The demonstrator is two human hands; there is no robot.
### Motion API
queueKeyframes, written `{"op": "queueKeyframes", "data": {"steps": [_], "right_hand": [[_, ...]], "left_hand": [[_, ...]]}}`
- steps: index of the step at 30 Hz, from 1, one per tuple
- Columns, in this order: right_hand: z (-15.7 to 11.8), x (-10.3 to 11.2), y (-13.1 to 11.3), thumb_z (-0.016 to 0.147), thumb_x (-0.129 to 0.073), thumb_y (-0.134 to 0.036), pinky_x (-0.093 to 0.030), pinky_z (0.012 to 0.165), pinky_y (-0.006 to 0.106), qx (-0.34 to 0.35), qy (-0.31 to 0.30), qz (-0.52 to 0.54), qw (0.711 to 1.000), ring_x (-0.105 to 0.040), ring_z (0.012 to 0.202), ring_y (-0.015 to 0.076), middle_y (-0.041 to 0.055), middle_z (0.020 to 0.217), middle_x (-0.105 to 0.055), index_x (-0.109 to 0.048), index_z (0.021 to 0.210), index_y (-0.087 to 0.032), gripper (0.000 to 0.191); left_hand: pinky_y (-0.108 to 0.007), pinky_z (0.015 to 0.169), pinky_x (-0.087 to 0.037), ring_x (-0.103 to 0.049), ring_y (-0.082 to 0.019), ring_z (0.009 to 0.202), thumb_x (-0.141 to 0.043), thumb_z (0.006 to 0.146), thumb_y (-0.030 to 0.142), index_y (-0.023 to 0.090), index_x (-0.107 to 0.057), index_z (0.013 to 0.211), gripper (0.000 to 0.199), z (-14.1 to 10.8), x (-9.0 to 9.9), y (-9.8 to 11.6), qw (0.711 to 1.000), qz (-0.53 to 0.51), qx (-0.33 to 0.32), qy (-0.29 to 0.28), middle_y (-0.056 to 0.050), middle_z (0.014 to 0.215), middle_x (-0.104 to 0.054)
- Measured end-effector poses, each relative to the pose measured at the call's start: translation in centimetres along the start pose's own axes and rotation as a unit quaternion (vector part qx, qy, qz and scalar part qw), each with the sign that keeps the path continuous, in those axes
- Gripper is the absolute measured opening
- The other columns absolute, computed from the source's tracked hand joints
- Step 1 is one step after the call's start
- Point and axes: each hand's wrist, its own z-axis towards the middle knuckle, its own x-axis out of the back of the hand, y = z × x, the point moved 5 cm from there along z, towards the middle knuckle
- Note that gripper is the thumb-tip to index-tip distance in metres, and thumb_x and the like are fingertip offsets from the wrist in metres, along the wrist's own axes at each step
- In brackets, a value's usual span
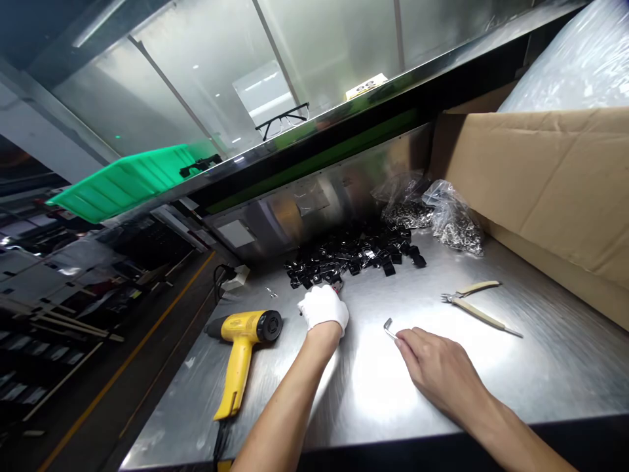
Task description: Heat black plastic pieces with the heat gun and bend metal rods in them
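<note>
My left hand (324,308), in a white glove, is at the near edge of a heap of small black parts (354,252). Its fingers are curled, and a bit of something reddish shows just past them; what they hold is hidden. Bare and lower right of it, my right hand (437,364) pinches a small bent metal piece (389,328) between thumb and forefinger, its hooked end pointing up and left. Both hands are over the shiny metal table (363,406).
A yellow heat gun (239,354) lies left, cream-handled pliers (476,311) right. Bags of metal pieces (457,226) sit by a big cardboard box (550,183). A green bin (128,180) and glasses (282,119) rest on the shelf above. Small clear pieces (271,293) lie near a white socket (236,278).
</note>
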Motion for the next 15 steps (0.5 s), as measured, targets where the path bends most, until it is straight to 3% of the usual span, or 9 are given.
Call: {"op": "queueKeyframes", "data": {"steps": [6,11,13,15], "right_hand": [[-0.1,0.0,0.5,0.106,-0.039,-0.026,-0.041,0.059,0.033,-0.015,0.032,-0.037,0.999,-0.059,0.077,0.0223,0.0046,0.084,-0.06,-0.065,0.096,-0.02,0.029],[0.8,1.5,0.2,0.105,-0.044,-0.031,-0.046,0.071,0.042,-0.017,0.064,-0.086,0.994,-0.058,0.089,0.0303,0.0122,0.097,-0.06,-0.065,0.101,-0.017,0.026],[1.3,2.4,-0.8,0.105,-0.045,-0.036,-0.047,0.081,0.046,-0.02,0.092,-0.026,0.995,-0.058,0.097,0.0319,0.0142,0.107,-0.061,-0.065,0.108,-0.017,0.027],[2.2,2.3,-2.1,0.106,-0.044,-0.043,-0.049,0.086,0.045,-0.044,0.069,0.098,0.992,-0.058,0.104,0.0311,0.0134,0.115,-0.062,-0.063,0.117,-0.02,0.032]], "left_hand": [[-0.045,0.09,-0.055,-0.066,-0.023,0.1,-0.061,0.095,0.039,0.015,-0.065,0.113,0.03,0.4,-1.0,-0.7,0.997,-0.065,-0.016,-0.025,-0.009,0.112,-0.068],[-0.044,0.088,-0.054,-0.068,-0.022,0.094,-0.059,0.096,0.04,0.014,-0.065,0.109,0.029,-0.3,-1.1,-2.4,0.984,-0.175,-0.04,-0.008,-0.008,0.104,-0.07],[-0.041,0.085,-0.053,-0.069,-0.024,0.092,-0.055,0.096,0.034,0.016,-0.066,0.106,0.023,-1.3,-1.0,-2.9,0.97,-0.235,-0.056,0.006,-0.009,0.099,-0.072],[-0.036,0.082,-0.052,-0.07,-0.024,0.093,-0.048,0.096,0.029,0.02,-0.066,0.103,0.021,-2.8,-0.7,-3.1,0.951,-0.3,-0.073,0.024,-0.008,0.097,-0.074]]}}
